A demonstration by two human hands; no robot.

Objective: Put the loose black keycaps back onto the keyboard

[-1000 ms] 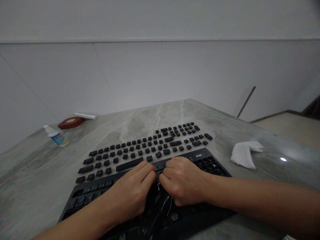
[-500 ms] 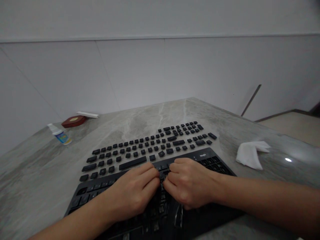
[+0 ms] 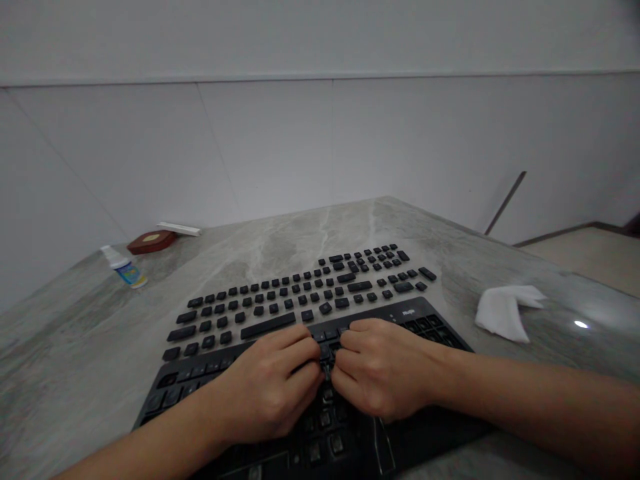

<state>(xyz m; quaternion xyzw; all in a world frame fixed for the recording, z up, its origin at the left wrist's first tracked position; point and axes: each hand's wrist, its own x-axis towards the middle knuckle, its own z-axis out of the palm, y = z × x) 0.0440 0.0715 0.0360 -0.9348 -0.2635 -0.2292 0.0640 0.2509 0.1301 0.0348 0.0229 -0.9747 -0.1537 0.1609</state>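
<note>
A black keyboard lies on the stone-patterned table, many of its keys off and their sockets bare. My left hand is closed over its middle, fingertips pinched at a key spot; whatever they grip is hidden. Right beside it, my right hand is curled shut, its fingertips low over the same spot. From under that hand sticks a thin wire loop, which looks like a keycap puller. Beyond the keyboard, loose black keycaps lie in rows, with a long space bar keycap among them.
On the left stands a white spray bottle with a blue label. Behind it are a dark red box and a white flat strip near the wall. A folded white cloth lies to the right.
Both hands have shifted very slightly right and remain close together over the keyboard. The wire loop under the right hand has swung to the right. The view has moved a little.
</note>
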